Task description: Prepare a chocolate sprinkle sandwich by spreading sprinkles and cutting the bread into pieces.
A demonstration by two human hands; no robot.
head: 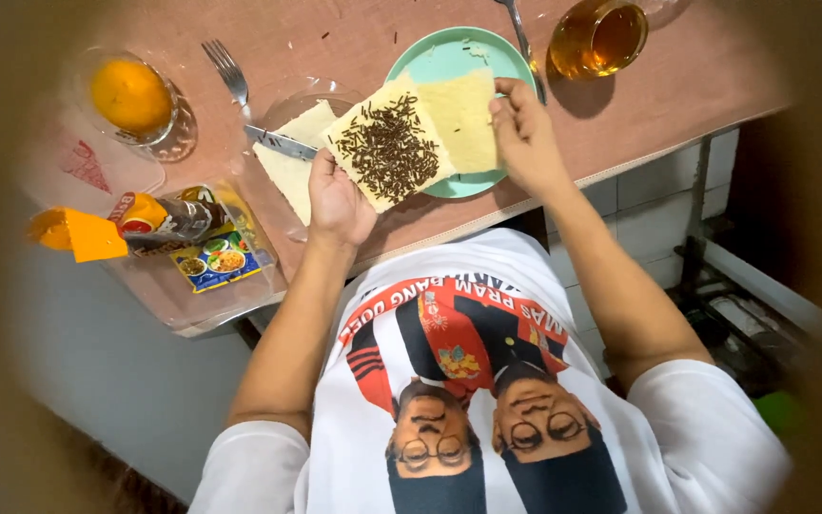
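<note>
Left hand [340,205] grips the near edge of a sprinkle-covered bread slice [389,148]; right hand [523,133] pinches a plain slice [463,114]. Both slices sit over the green plate [449,59] on the desk [354,38], knife [280,143] beside.

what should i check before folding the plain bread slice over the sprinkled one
1. Left hand grips the sprinkled slice at its near corner: ok.
2. Right hand fingers hold the edge of the plain slice: ok.
3. Chocolate sprinkles sit mid-slice, away from the edges: ok.
4. Both slices rest over the green plate; the sprinkled one overhangs the rim: not ok.
5. Knife lies beside the left hand, blade on the spare bread: ok.
6. Whether there is spread under the sprinkles: cannot tell.
</note>
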